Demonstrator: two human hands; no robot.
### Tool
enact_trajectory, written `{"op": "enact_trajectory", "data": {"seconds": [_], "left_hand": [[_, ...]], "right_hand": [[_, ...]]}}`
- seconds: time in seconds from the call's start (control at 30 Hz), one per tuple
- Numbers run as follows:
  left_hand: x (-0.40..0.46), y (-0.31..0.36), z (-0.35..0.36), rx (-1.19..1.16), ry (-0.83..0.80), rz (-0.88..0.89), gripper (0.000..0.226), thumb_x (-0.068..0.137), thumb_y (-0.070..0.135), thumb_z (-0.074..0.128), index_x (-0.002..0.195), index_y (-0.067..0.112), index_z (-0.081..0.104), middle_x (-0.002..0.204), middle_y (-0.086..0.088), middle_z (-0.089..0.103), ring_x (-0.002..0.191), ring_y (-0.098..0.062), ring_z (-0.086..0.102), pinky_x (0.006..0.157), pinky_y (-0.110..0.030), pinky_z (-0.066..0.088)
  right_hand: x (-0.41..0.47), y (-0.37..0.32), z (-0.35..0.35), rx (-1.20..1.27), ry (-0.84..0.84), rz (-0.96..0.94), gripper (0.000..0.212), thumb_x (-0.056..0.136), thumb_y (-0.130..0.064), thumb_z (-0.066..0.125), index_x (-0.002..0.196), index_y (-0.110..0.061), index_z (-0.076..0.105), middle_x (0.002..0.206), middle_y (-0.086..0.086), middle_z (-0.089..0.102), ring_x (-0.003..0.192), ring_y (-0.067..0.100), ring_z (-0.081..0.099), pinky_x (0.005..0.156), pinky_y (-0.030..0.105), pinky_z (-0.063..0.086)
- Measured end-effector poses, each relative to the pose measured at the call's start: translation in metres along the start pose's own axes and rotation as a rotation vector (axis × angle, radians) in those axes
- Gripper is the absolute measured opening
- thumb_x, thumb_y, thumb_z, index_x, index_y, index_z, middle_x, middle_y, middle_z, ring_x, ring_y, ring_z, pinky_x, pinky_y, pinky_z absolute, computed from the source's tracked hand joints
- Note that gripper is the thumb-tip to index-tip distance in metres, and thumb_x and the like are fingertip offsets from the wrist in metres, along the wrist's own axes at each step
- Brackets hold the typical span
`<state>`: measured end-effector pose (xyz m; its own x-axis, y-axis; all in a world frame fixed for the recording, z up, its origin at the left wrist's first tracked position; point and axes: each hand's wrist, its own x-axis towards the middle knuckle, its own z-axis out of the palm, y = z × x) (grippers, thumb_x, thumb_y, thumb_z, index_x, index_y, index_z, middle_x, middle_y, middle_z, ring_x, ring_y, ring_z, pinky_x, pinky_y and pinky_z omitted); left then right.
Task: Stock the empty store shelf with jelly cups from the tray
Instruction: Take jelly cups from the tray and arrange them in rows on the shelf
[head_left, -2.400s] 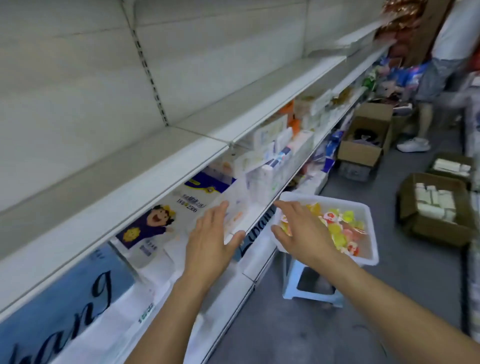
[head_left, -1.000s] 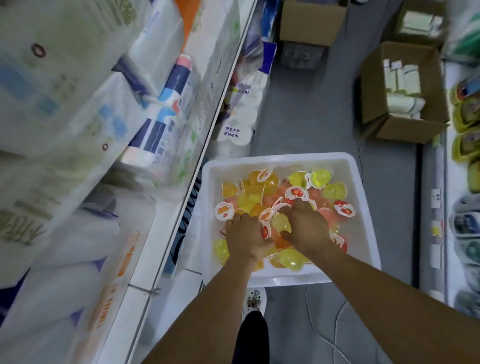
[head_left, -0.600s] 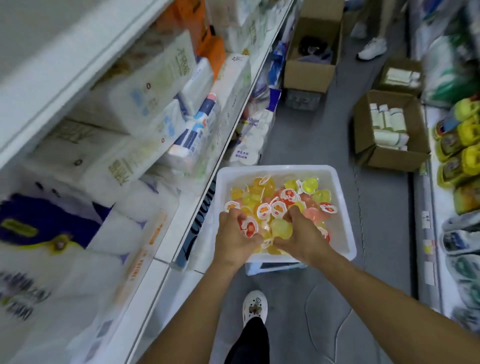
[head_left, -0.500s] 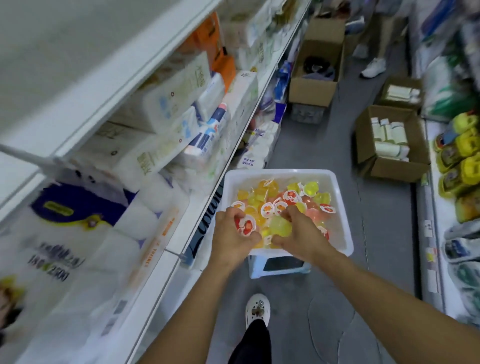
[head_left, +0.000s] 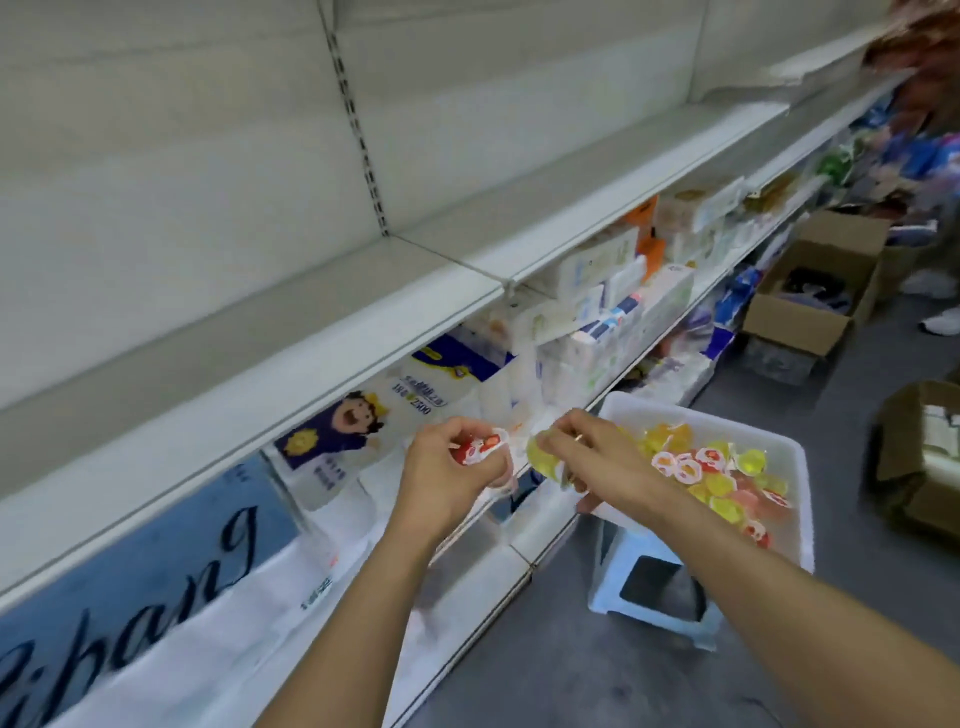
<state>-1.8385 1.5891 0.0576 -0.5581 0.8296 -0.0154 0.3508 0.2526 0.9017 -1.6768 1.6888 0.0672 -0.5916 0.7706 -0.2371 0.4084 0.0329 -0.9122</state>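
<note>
My left hand (head_left: 447, 475) grips red jelly cups (head_left: 475, 448) with white lids. My right hand (head_left: 597, 460) holds yellow jelly cups (head_left: 543, 457). Both hands are raised side by side in front of the stocked lower shelf, just left of the white tray (head_left: 797, 499). The tray sits on a pale plastic stool (head_left: 649, 587) and holds several yellow, orange and red jelly cups (head_left: 711, 470). The bare white shelf (head_left: 249, 332) runs above and to the left of my hands.
Tissue packs (head_left: 410, 400) and other paper goods fill the shelf under the bare one. Cardboard boxes (head_left: 815, 291) stand on the grey floor at the right. Another person's shoes (head_left: 940, 301) and legs show at the far right edge.
Both hands have lifted out of the tray with jelly cups and moved left and up toward the shelves. My view has swung up from the tray to the bare shelf.
</note>
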Motion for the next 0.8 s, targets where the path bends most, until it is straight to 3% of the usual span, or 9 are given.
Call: {"op": "enact_trajectory", "data": {"seconds": [0.1,0.2,0.27,0.33,0.4,0.57,0.7,0.8], "left_hand": [[-0.020,0.004,-0.056,0.066,0.119,0.029,0.031,0.063,0.028,0.081,0.091,0.031,0.070,0.100,0.004,0.064,0.085,-0.010,0.064,0.073,-0.029,0.054],[-0.040,0.005,-0.109,0.083,0.223,0.056,0.030,0.062,0.025,0.080,0.091,0.030,0.071,0.094,0.008,0.069,0.084,-0.011,0.066,0.078,-0.039,0.057],[-0.054,0.005,-0.143,0.091,0.294,0.063,0.031,0.066,0.024,0.081,0.095,0.031,0.069,0.097,0.008,0.070,0.084,-0.009,0.066,0.074,-0.032,0.057],[-0.069,0.004,-0.179,0.110,0.349,0.057,0.037,0.071,0.025,0.080,0.106,0.027,0.068,0.102,0.008,0.068,0.088,-0.007,0.064,0.070,-0.018,0.053],[-0.085,-0.004,-0.218,0.159,0.391,0.051,0.038,0.073,0.028,0.079,0.109,0.027,0.067,0.103,0.010,0.068,0.090,-0.004,0.063,0.074,-0.016,0.050],[-0.131,-0.029,-0.316,0.230,0.543,0.002,0.035,0.072,0.031,0.078,0.105,0.029,0.066,0.098,0.011,0.069,0.087,-0.005,0.064,0.084,-0.026,0.053],[-0.157,-0.048,-0.383,0.244,0.664,-0.042,0.038,0.069,0.033,0.079,0.104,0.031,0.066,0.097,0.012,0.069,0.087,-0.005,0.064,0.084,-0.028,0.053],[-0.172,-0.061,-0.425,0.268,0.728,-0.055,0.037,0.069,0.037,0.079,0.104,0.031,0.067,0.095,0.012,0.070,0.086,-0.006,0.065,0.081,-0.030,0.054]], "right_hand": [[-0.007,-0.044,0.031,0.032,-0.076,-0.041,0.028,0.091,-0.039,0.057,0.101,-0.013,0.050,0.073,0.012,0.056,0.055,0.026,0.056,0.055,0.038,0.053],[-0.014,-0.084,0.066,0.063,-0.114,-0.126,0.033,0.088,-0.032,0.063,0.104,-0.008,0.047,0.075,0.015,0.053,0.057,0.027,0.057,0.057,0.044,0.058],[-0.018,-0.108,0.094,0.067,-0.116,-0.174,0.039,0.083,-0.030,0.070,0.104,-0.006,0.047,0.082,0.012,0.050,0.061,0.025,0.057,0.054,0.043,0.058],[-0.020,-0.131,0.126,0.011,-0.114,-0.243,0.044,0.079,-0.030,0.075,0.104,-0.006,0.048,0.085,0.008,0.050,0.063,0.021,0.056,0.050,0.034,0.050],[-0.020,-0.153,0.164,-0.033,-0.114,-0.313,0.042,0.076,-0.029,0.078,0.103,-0.012,0.051,0.086,0.004,0.055,0.065,0.016,0.055,0.053,0.029,0.044],[-0.026,-0.202,0.268,-0.087,-0.150,-0.416,0.046,0.069,-0.032,0.082,0.104,-0.020,0.054,0.099,0.001,0.061,0.085,0.015,0.061,0.075,0.034,0.053],[-0.034,-0.231,0.342,-0.179,-0.251,-0.501,0.045,0.070,-0.031,0.082,0.107,-0.023,0.057,0.098,-0.006,0.061,0.082,0.007,0.059,0.066,0.023,0.044],[-0.037,-0.247,0.395,-0.271,-0.299,-0.567,0.049,0.069,-0.034,0.082,0.110,-0.025,0.057,0.101,-0.007,0.060,0.084,0.006,0.059,0.069,0.023,0.045]]}}
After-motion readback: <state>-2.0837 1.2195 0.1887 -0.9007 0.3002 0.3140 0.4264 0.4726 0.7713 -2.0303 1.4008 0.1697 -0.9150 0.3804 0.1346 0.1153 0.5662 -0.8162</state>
